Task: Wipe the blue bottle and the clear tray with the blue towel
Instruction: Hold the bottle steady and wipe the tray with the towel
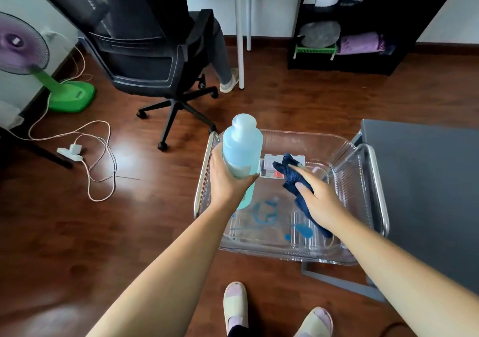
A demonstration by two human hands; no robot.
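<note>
The right hand (320, 202) lies flat over the blue towel (293, 178), fingers spread and pressing the cloth down onto the floor of the clear tray (344, 160) rather than pinching it. Part of the towel bunches ahead of the fingertips and a tail of it trails back under the wrist. Nearest the person, on the tray floor, sit blue smears and a blue puddle (304, 230) — still unwiped, and behind the hand, not under it.

To do this step well, I judge the towel should be drawn back toward those smears in overlapping strokes, keeping the palm flat so the cloth doesn't roll up, and working into the ribbed grooves where liquid would collect.

The left hand (228, 178) is wrapped around the lower body of the blue bottle (242, 147), holding it upright and lifted clear at the tray's left edge — out of the towel's path. Just beyond the towel a small white-and-red box (269, 169) rests in the tray; it may need shifting.
</note>
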